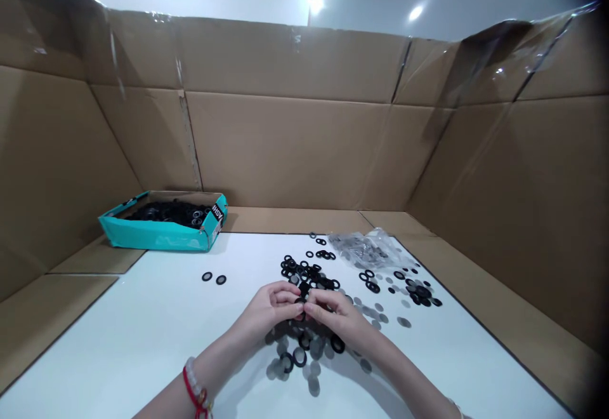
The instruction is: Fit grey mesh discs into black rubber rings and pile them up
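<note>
Saw left hand [272,310] and right hand [334,315] nearly closed, fingertips meeting over loose black rubber rings [304,273]; could not tell whether any ring held. Risked slippery rings dropping, scattering toward six o'clock.

So it's a whole scatter of flat black rubber rings [304,273], thick little O-shaped ones, heaped loosely on the white worktop [143,349]. The left hand [269,311] and right hand [333,317] meet fingertip to fingertip on a small black ring [301,308], mostly hidden. Thin grey discs [314,349] lie spread below the hands, some overlapping, with more black rings among them. Another clump of black rings [419,295] sits off to the right, and two loose rings [214,278] lie well apart on the left.
</note>
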Demonstrator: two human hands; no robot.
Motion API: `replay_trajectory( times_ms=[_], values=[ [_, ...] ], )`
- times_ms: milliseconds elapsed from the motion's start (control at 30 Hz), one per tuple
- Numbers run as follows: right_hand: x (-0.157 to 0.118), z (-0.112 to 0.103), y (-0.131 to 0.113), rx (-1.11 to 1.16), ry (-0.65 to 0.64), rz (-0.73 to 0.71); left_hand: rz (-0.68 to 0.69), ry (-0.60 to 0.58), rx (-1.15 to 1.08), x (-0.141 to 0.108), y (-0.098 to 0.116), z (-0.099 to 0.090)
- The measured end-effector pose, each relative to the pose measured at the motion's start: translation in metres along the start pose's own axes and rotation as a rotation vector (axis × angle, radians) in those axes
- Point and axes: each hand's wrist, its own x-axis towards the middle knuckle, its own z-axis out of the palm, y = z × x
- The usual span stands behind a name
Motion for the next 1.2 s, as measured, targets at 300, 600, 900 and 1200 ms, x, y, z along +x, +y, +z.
replay_trajectory(
  times_ms=[300,600,900,1200],
  values=[
    [-0.002,0.002,-0.003,-0.222,0.023,-0.035,-0.048,0.043,-0.028,0.004,-0.004,-0.005],
    [-0.006,-0.001,-0.017,-0.261,-0.063,-0.167,-0.096,0.01,-0.041,0.001,0.001,-0.004],
    [-0.011,0.007,-0.02,-0.395,0.061,0.016,-0.13,0.05,0.045,0.003,-0.006,-0.003],
    [-0.011,-0.007,-0.013,-0.488,-0.007,0.074,0.07,0.56,1.08,0.007,0.044,-0.09]
  ],
)
